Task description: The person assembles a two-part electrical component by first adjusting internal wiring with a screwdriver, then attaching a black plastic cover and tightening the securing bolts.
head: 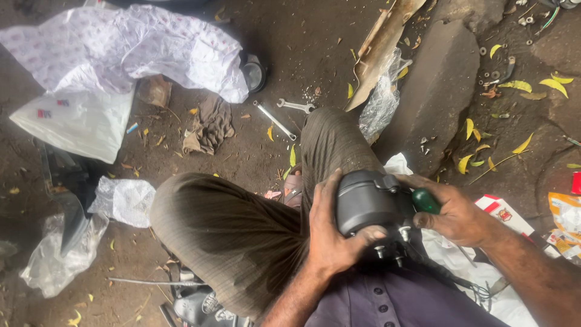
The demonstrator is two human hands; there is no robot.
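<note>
My left hand wraps the round dark-grey metal housing against my right knee, fingers curled tight around it. My right hand grips one green-handled screwdriver at its side. Two silver spanners lie on the dirt beyond.

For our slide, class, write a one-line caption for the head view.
Left hand steadies a dark round housing on the lap while right hand holds a green-handled tool against it.

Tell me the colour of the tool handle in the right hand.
Green handle, gripped by the right hand; seen in the head view.
</note>
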